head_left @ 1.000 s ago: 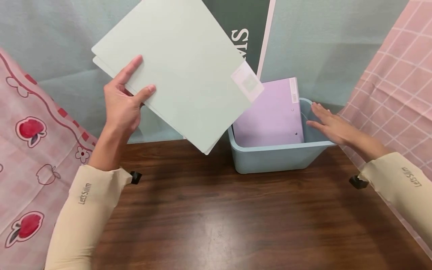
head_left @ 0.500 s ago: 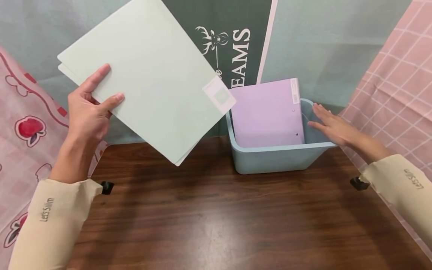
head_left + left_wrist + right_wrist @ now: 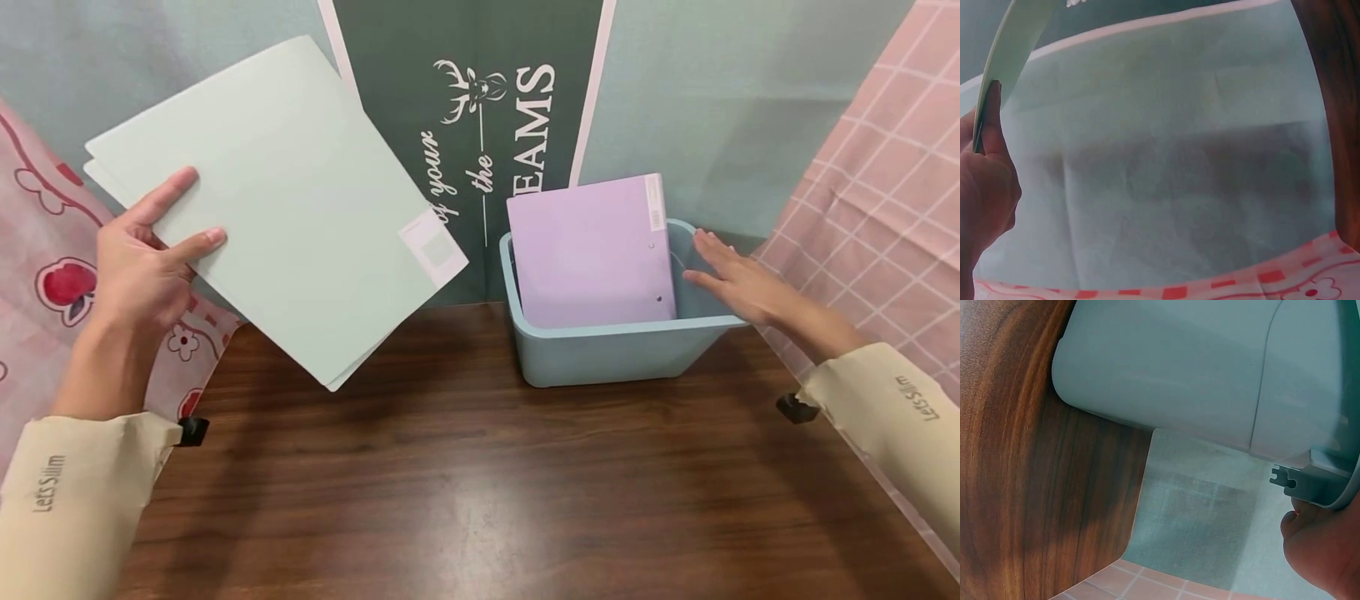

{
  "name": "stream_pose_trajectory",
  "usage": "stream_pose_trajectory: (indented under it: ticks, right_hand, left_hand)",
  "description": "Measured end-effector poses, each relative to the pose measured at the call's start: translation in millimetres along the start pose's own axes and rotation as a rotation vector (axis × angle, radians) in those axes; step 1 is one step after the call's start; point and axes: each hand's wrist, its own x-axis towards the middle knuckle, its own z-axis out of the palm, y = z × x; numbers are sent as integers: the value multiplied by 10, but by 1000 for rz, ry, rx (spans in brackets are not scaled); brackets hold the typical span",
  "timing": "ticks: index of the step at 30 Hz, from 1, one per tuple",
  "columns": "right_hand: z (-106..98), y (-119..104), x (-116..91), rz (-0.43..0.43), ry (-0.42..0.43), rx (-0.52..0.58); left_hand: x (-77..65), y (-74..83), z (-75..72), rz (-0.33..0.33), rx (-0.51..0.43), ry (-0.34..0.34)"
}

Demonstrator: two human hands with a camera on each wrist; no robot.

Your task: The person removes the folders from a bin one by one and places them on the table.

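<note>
A blue bin (image 3: 600, 354) is standing on the wooden table (image 3: 480, 483), a purple folder (image 3: 588, 258) leaning inside and rising above the rim. The left hand (image 3: 146, 271) is pinching a pale green folder (image 3: 292, 208) by one edge, holding it tilted in the air. The right hand (image 3: 742, 283) is resting on the bin's right end, fingers straight, gripping nothing. Open room is separating the pale green folder from the bin.

I face a grey-blue backdrop (image 3: 735, 100) with a dark green, white-lettered panel (image 3: 476, 37). A pink apple cloth (image 3: 33, 333) hangs on my left, a pink grid cloth (image 3: 892, 217) on my right; light (image 3: 480, 517) glares off my wooden table (image 3: 600, 467).
</note>
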Motion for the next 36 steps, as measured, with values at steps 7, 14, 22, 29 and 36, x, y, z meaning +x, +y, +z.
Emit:
stream_pose_trajectory:
  ticks: [7, 14, 22, 29, 36]
  right_hand:
    - [-9, 42, 23, -8, -8, -9]
    - [-11, 89, 52, -18, -15, -10]
    - [-38, 119, 96, -35, -13, -19]
    - [-52, 141, 123, -41, -18, -23]
    - [-64, 184, 154, -42, -22, -32]
  left_hand:
    - [-36, 21, -200, -27, -154, -4]
    - [-87, 37, -387, 29, -69, -3]
    - [-162, 5, -607, -5, -85, 1]
    - [-219, -30, -815, -88, 17, -43]
    - [-293, -65, -969, -189, 256, -30]
